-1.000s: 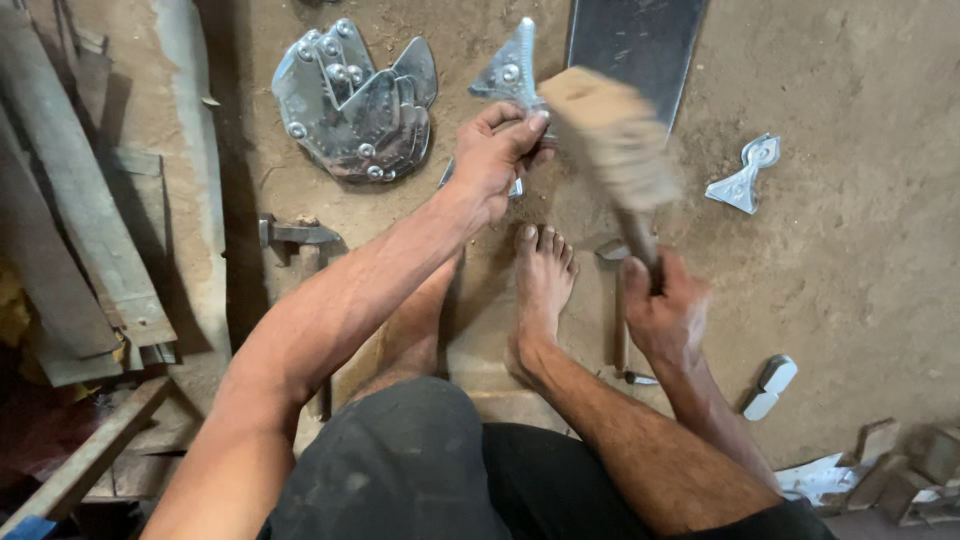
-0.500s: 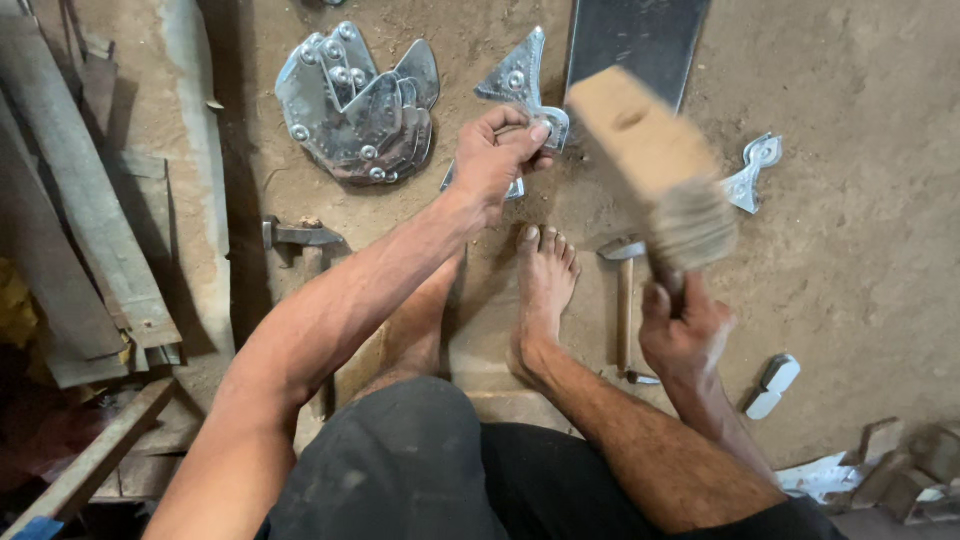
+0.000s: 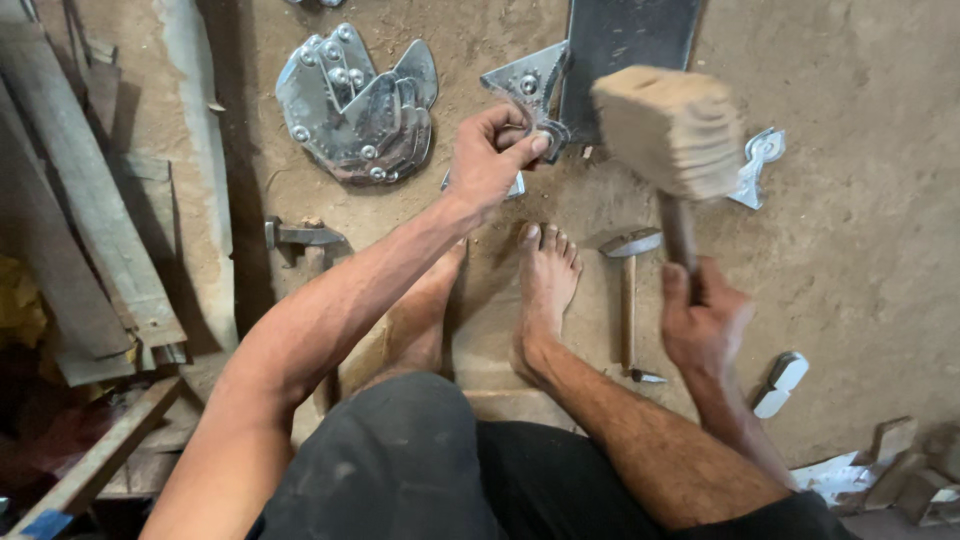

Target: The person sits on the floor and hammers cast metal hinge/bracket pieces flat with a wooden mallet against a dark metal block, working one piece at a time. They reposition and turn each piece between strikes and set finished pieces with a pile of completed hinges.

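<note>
A dusty earthen floor (image 3: 860, 250) fills the view, with wooden planks (image 3: 70, 230) along its left edge. The person sits low, bare feet (image 3: 545, 280) flat on the ground. The left hand (image 3: 492, 155) reaches forward on a straight arm, fingers clamped on a shiny metal bracket (image 3: 528, 85) that rests against a dark metal plate (image 3: 630, 50). The right hand (image 3: 705, 325) is raised with the wrist bent, fingers wrapped tight around the handle of a wooden mallet (image 3: 668, 130), whose head hangs in the air just right of the bracket. A pile of brackets (image 3: 355, 105) lies to the left, a hammer (image 3: 628, 290) beside the right foot.
</note>
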Tool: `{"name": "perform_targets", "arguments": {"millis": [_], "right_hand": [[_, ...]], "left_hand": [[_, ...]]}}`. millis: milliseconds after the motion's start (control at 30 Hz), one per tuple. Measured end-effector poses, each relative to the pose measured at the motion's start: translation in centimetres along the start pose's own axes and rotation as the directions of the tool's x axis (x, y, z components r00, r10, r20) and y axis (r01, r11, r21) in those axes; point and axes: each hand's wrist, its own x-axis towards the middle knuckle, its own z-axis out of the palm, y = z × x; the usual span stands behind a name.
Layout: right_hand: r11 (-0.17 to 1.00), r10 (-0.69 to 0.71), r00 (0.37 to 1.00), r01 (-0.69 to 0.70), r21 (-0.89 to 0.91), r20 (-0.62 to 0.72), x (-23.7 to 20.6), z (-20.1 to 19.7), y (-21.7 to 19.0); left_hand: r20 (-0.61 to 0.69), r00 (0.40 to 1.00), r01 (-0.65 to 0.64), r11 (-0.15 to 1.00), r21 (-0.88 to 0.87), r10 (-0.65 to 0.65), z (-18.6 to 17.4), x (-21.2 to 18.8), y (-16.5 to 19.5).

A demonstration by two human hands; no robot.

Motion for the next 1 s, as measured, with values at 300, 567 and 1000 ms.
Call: {"name": "perform_targets", "arguments": {"millis": [300,567,1000], "right_hand": [[0.999,-0.011,0.999,0.009,0.048,0.041,-0.4,-0.3,0.2],[0.998,-0.062,0.997,0.062,0.01,0.054,-0.2,-1.1,-0.2],[1.0,-0.005,1.0,0.005,0.003,-0.003,-1.1,-1.3,0.6]], "left_hand": [[-0.004,0.998,-0.057,0.984,0.168,0.058,0.5,-0.5,0.7],[-0.013,0.996,-0.084,0.968,0.238,0.089,0.6,-0.7,0.5],[0.015,1.0,-0.024,0.99,0.14,0.022,0.1,-0.6,0.4]]}}
